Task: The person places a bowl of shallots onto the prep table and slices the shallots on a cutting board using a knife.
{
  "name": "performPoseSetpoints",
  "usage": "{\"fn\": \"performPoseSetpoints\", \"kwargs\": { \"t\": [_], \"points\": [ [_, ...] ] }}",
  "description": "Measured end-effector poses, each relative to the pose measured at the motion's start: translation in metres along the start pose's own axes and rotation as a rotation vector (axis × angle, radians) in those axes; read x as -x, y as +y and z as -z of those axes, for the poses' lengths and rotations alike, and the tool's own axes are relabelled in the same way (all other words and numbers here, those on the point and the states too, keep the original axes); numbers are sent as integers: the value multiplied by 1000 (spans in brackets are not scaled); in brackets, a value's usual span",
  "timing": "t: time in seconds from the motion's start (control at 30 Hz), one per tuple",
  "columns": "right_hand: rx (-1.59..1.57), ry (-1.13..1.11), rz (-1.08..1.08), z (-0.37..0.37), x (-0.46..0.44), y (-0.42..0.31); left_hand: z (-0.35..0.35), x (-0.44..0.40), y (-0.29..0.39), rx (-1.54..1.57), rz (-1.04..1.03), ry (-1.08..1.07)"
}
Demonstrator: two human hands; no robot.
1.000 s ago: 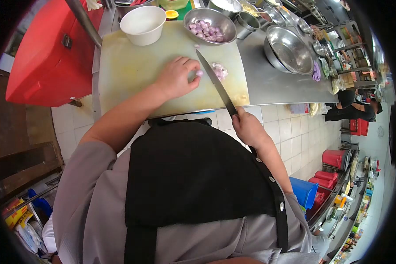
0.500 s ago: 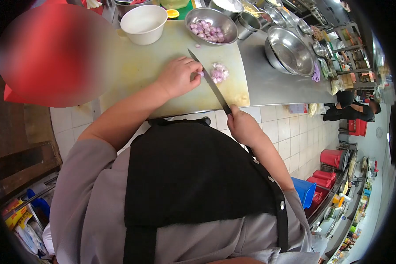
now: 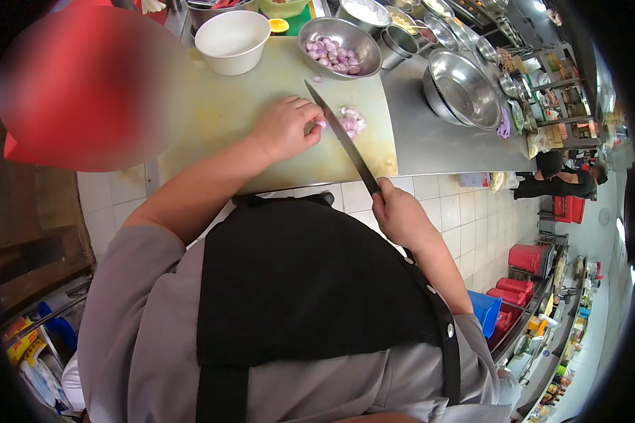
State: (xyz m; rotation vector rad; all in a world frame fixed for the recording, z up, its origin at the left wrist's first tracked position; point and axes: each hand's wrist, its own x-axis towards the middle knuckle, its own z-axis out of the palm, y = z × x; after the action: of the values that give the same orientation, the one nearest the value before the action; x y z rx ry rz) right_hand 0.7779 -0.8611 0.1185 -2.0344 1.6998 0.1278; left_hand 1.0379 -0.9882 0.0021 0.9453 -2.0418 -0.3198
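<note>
Left hand [image 3: 287, 130]: we pinch shallot piece [image 3: 322, 123] low over cutting board [image 3: 219, 116], seemingly to keep it steady. Right hand [image 3: 400, 211]: we wrap handle of knife [image 3: 354, 151] off board's near right corner, likely so blade spans board. Cut shallots [image 3: 351, 122] on board's right; metal bowl [image 3: 365, 45] at board's far right, presumably within reach.
</note>
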Motion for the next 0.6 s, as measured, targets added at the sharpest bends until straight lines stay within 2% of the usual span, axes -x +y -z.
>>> {"fn": "performPoseSetpoints", "kwargs": {
  "t": [0.13, 0.27, 0.47, 0.6],
  "points": [
    [9, -13, 9, -29, -22, 9, -2, 1, 1, -10, 11, -7],
    [-7, -19, -26, -6, -10, -4, 1, 1, 1, -13, -2, 1],
    [-5, -15, -12, -27, -21, 1, 1, 1, 3, -7, 8, 3],
    [-7, 19, 30, -15, -14, 2, 2, 1, 3, -17, 7, -7]
  ]
}}
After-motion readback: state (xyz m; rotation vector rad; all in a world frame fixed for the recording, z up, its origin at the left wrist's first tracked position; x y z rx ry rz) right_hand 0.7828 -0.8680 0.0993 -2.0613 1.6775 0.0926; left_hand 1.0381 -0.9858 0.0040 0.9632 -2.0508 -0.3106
